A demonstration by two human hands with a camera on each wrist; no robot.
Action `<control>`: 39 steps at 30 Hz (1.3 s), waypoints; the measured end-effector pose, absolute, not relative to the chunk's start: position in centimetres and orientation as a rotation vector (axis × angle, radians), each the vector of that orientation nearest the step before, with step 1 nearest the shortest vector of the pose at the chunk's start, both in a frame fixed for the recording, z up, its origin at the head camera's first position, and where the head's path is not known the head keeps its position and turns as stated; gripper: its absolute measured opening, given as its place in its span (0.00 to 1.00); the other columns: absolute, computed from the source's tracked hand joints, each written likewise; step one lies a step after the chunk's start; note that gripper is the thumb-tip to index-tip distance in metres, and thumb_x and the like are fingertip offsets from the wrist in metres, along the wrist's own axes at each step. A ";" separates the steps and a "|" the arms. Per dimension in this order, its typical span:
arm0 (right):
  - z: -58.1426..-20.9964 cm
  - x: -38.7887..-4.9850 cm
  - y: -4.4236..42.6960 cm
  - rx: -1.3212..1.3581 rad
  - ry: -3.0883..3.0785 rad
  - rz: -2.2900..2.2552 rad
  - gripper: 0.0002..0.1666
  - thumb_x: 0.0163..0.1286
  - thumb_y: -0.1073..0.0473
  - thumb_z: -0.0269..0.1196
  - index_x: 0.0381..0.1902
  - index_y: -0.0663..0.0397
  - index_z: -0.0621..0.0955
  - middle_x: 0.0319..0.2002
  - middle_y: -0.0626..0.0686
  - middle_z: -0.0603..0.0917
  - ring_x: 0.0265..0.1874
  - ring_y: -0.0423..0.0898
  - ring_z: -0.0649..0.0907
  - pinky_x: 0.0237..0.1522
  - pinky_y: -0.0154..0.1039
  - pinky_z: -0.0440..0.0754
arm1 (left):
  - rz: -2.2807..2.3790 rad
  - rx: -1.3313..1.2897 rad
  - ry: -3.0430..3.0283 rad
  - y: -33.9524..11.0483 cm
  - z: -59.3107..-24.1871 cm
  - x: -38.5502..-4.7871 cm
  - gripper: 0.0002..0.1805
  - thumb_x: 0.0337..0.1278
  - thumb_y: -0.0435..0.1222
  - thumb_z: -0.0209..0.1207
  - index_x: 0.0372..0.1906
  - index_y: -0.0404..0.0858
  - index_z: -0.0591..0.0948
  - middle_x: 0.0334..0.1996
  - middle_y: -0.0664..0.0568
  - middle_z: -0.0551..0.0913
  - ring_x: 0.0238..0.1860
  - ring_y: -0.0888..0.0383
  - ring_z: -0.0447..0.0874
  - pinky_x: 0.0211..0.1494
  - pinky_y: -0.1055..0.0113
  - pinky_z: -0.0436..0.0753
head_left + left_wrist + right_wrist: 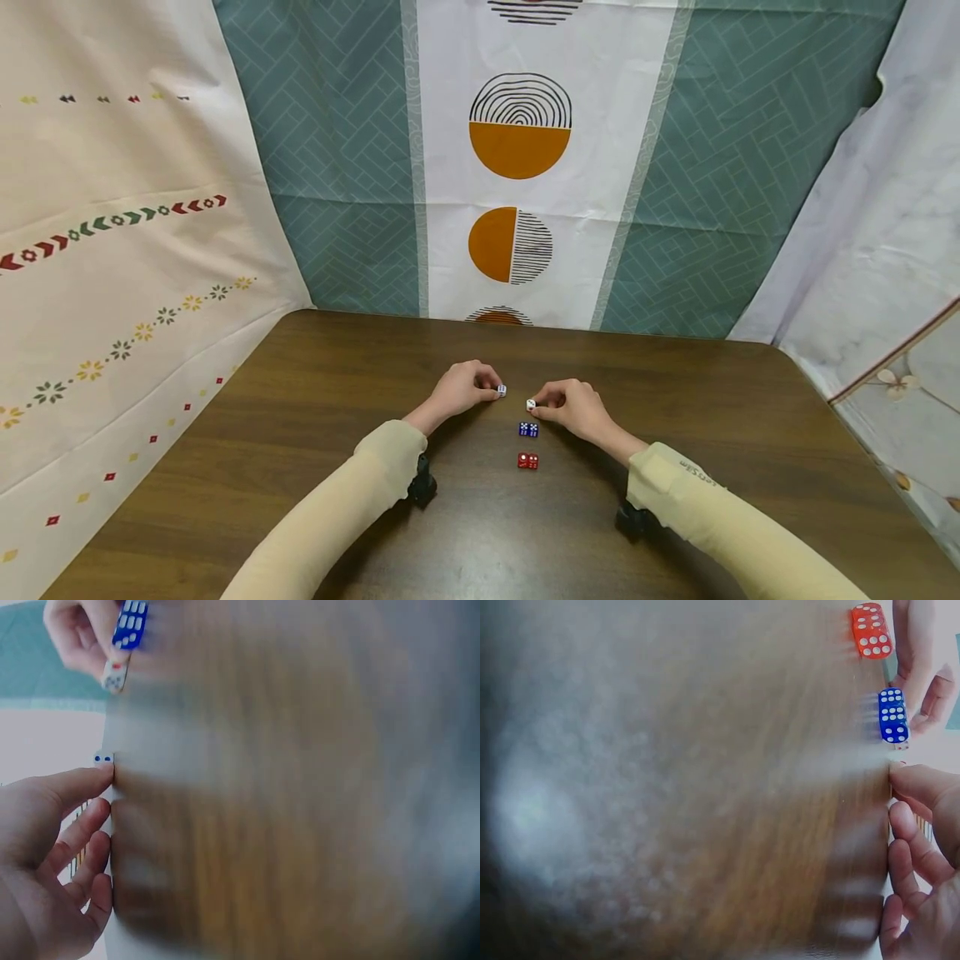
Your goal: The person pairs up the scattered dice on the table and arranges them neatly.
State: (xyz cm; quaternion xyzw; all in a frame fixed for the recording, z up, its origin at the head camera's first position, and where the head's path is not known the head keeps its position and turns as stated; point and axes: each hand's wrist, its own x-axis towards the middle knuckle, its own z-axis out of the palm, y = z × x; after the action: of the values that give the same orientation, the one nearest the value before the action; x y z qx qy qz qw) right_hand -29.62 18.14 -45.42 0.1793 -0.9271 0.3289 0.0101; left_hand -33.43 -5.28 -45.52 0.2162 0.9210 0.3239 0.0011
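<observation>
On the table, my left hand pinches a small white die between thumb and finger. To its right, my right hand holds a second white die the same way, with a short gap between the two dice. Blue spots show on the left die in the left wrist view. The other white die has a red spot on one face. In the right wrist view, my right fingertips mostly hide the die they hold.
Two blue dice sit side by side just nearer than the white ones. Closer still lies a pair of red dice, also touching. The brown wooden table meets a hanging patterned cloth at its far edge.
</observation>
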 end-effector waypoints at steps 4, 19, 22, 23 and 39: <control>-45.4 -29.7 18.1 0.556 -2.895 1.024 0.05 0.60 0.54 0.73 0.35 0.44 0.89 0.20 0.44 0.78 0.22 0.39 0.72 0.25 0.32 0.67 | 1.000 0.697 2.888 -4.5 -45.5 -32.8 0.03 0.55 0.38 0.69 0.35 0.45 0.87 0.29 0.54 0.81 0.28 0.63 0.73 0.34 0.70 0.71; -45.6 -29.7 18.2 0.578 -2.880 1.047 0.05 0.59 0.55 0.73 0.35 0.45 0.89 0.20 0.45 0.78 0.22 0.39 0.72 0.25 0.32 0.67 | 0.984 0.729 2.880 -2.9 -45.2 -31.5 0.05 0.55 0.39 0.69 0.36 0.45 0.87 0.29 0.54 0.82 0.28 0.64 0.73 0.32 0.70 0.70; -45.5 -29.7 18.2 0.587 -2.872 1.055 0.05 0.59 0.56 0.73 0.34 0.46 0.89 0.20 0.46 0.78 0.22 0.39 0.72 0.25 0.32 0.67 | 0.982 0.738 2.879 -2.7 -45.2 -31.4 0.04 0.56 0.39 0.69 0.36 0.46 0.87 0.30 0.55 0.82 0.28 0.64 0.73 0.33 0.71 0.69; -45.5 -29.7 18.2 0.589 -2.870 1.059 0.05 0.59 0.56 0.73 0.34 0.47 0.89 0.20 0.46 0.78 0.22 0.39 0.72 0.25 0.32 0.67 | 0.982 0.739 2.877 -2.6 -45.2 -31.4 0.04 0.56 0.39 0.69 0.36 0.46 0.87 0.30 0.55 0.82 0.28 0.64 0.73 0.33 0.71 0.69; -45.7 -29.7 18.6 0.593 -2.859 1.078 0.06 0.59 0.55 0.73 0.35 0.47 0.89 0.20 0.45 0.79 0.22 0.38 0.72 0.25 0.31 0.68 | 1.005 0.721 2.859 -2.3 -45.4 -31.2 0.03 0.55 0.39 0.69 0.34 0.46 0.87 0.29 0.56 0.81 0.27 0.65 0.72 0.32 0.72 0.68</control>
State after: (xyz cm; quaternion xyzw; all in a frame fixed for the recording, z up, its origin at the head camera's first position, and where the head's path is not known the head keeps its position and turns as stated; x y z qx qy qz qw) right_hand -29.74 18.58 -45.68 0.1905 -0.9184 0.3464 0.0146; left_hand -31.19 -2.31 -45.38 0.2315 0.9177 0.3226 0.0130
